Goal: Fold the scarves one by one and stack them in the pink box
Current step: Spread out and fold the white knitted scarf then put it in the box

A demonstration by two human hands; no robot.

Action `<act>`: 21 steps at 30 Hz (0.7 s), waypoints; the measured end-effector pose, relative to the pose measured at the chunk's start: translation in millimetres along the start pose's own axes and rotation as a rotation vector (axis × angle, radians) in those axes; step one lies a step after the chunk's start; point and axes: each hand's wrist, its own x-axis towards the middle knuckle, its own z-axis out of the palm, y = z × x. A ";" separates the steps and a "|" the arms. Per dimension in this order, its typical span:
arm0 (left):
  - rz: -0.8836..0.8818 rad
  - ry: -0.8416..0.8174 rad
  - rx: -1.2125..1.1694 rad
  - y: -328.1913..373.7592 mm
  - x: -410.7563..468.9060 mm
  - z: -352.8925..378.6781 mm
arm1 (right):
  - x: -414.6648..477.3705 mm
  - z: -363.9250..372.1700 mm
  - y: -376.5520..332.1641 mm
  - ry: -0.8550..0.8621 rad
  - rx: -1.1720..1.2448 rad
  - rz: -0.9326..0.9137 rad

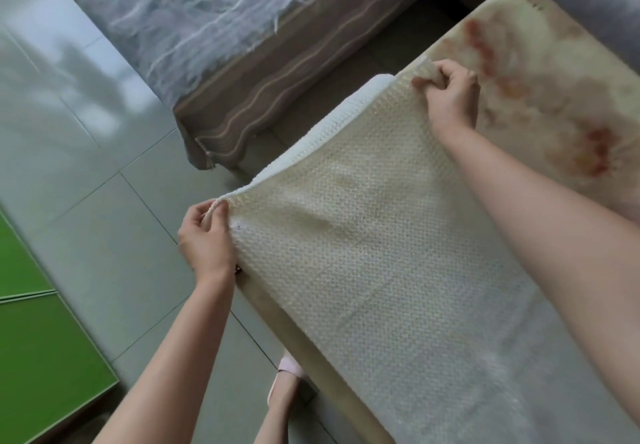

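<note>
Cream knitted wool is sitting pinched in both hands. The left hand [207, 236] is curling its fingers and thumb round one corner of the scarf [363, 218], just past the near side of the table [554, 73]. The right hand [450, 94] is pinching the other corner of the same end, farther away, above the table top. The two hands are holding that end up, and the wool is stretching flat between them. A thick white layer is peeking out just under the lifted edge, so the scarf is probably lying doubled over there. The rest of it is lying along the table, running back toward the person.

The scarf is looking soft, floppy and light, and it is dipping a little in the middle. Knitted wool is stretchy, so a hard pull could tug it out of shape. The corners are looking like the best places to hold, so the edges can meet neatly.

Past the table, a grey fluffy blanket [166, 21] is hanging over a brown striped seat. Grey floor [86, 166] tiles are showing below, with a pink slipper [289, 369] on them. The pink box is not showing anywhere
</note>
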 end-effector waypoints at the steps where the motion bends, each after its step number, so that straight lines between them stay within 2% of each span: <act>1: 0.002 0.004 -0.001 2.0 5.0 0.9 | 3.2 4.7 -3.1 -0.013 -0.006 -0.002; 4: 0.025 -0.003 0.070 1.2 16.6 4.0 | 9.4 16.6 -5.3 -0.019 -0.039 0.009; 8: -0.038 0.031 0.053 -1.4 33.1 9.3 | 17.9 24.0 -8.7 0.012 -0.014 0.032; 12: -0.023 0.077 0.048 8.1 48.3 8.9 | 31.6 26.1 -19.8 0.046 0.035 0.005; 16: -0.026 0.032 0.157 6.6 49.1 5.2 | 32.1 31.2 -8.7 -0.037 -0.007 0.018; 19: -0.010 -0.080 0.340 1.7 45.6 3.2 | 19.7 33.1 0.0 -0.249 -0.133 0.103; 21: 0.048 -0.119 0.453 0.0 42.3 3.2 | 11.9 31.4 3.1 -0.315 -0.190 0.107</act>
